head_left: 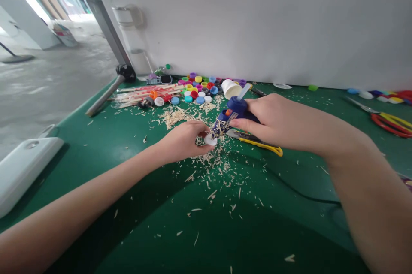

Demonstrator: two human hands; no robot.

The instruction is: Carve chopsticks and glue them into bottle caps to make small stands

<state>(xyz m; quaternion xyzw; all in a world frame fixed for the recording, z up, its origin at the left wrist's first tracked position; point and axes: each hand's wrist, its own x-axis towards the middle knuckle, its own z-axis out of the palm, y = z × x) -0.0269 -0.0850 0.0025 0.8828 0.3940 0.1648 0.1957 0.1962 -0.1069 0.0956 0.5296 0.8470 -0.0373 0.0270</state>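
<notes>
My left hand (pixel 188 140) pinches a white bottle cap (pixel 210 140) just above the green table. In my right hand (pixel 270 121) is a blue hot glue gun (pixel 233 109), a clear glue stick (pixel 243 91) poking out of its back end. Its nozzle, with wood shavings stuck around it, points down at the cap; whether the two touch I cannot tell. Pale shavings (pixel 214 162) lie scattered beneath both hands. Under the glue gun rests a yellow-handled tool (pixel 260 143), partly hidden by my right hand.
Behind my hands are colourful bottle caps (pixel 195 87), a white paper cup (pixel 231 88) and wrapped sticks (pixel 146 94). A black-headed mallet (pixel 107 94) and a white power bank-like box (pixel 28 171) lie left. Red-and-yellow scissors (pixel 389 121) lie right. A cord (pixel 299 192) crosses the table (pixel 144 231).
</notes>
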